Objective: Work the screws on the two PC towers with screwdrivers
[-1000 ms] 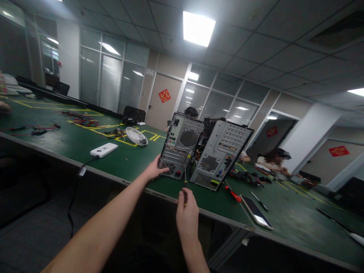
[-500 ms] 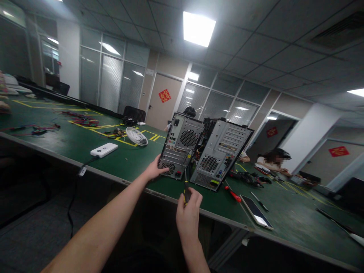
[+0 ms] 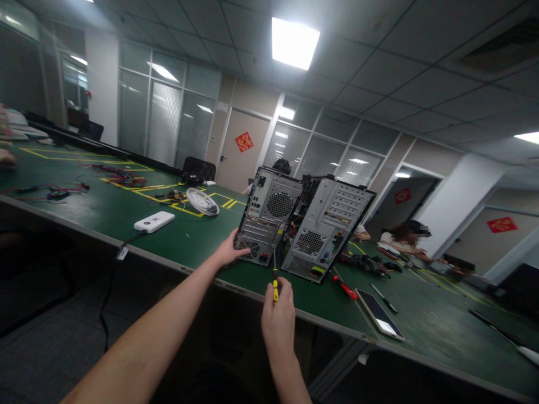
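Observation:
My left hand (image 3: 229, 250) grips the lower left edge of a computer case (image 3: 257, 229), its thumb lying across the grille near the bottom. The case stands upright on the green table with its back panel facing me. In my right hand (image 3: 279, 307) is a screwdriver (image 3: 275, 290) with a black and yellow handle. Its shaft points up to the case's lower right edge; where the tip meets the case I cannot make out. A second computer case (image 3: 309, 241) stands close on the right, also with its back panel toward me.
Right of the cases lie a red-handled tool (image 3: 346, 287), a phone (image 3: 379, 314), a thin pen-like tool (image 3: 384, 298) and black cables (image 3: 370, 264). A white power bank (image 3: 154, 221) and a white round dish (image 3: 202, 202) are to the left. Another person (image 3: 404, 238) sits at the far right.
The screwdriver handle has turned in my right hand, showing more yellow, and the fingers have shifted around it. My left hand and both cases stay put.

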Action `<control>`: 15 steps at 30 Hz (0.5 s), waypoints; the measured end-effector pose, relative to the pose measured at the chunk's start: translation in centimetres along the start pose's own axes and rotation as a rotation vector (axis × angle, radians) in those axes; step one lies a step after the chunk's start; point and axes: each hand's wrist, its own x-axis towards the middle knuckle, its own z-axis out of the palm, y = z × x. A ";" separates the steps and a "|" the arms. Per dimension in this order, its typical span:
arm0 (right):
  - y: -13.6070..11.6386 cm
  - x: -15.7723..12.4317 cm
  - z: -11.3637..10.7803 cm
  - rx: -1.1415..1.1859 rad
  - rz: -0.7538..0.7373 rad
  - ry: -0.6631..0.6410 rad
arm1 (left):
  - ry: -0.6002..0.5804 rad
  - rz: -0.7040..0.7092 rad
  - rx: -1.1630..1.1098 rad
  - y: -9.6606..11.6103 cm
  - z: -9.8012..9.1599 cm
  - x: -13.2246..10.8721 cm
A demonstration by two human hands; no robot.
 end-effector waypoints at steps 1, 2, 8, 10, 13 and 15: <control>0.0 0.0 0.0 0.002 -0.007 -0.007 | 0.000 0.002 -0.007 0.0 0.0 0.0; 0.1 0.1 -0.1 0.002 -0.013 -0.015 | 0.001 0.004 -0.017 -0.1 0.0 0.0; 0.0 0.1 -0.4 0.029 -0.017 -0.055 | 0.008 0.004 -0.048 -0.3 0.1 0.1; -0.3 0.1 -0.5 0.046 -0.017 -0.052 | 0.002 -0.001 -0.036 -0.2 0.0 0.1; -0.6 0.1 -0.5 0.054 -0.016 -0.044 | 0.005 -0.001 -0.022 0.0 0.0 0.0; -0.5 0.0 -0.5 0.059 -0.022 -0.043 | 0.008 -0.002 -0.019 0.0 0.0 0.0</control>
